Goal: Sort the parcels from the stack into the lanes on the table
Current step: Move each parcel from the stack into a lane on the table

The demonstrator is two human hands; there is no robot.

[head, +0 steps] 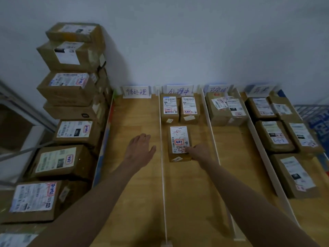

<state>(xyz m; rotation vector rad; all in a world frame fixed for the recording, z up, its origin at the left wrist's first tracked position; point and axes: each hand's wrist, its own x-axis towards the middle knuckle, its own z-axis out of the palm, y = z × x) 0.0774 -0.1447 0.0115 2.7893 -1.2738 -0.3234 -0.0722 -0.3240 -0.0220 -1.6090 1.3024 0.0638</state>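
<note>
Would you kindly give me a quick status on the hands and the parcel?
Left hand open over the bare first lane. Right hand touching the small brown cardboard parcel, which lies flat in the second lane. Nothing in the way.

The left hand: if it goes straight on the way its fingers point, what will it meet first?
Probably nothing soon: ahead of the left hand lies bare table, then likely the lane sign at the wall.
</note>
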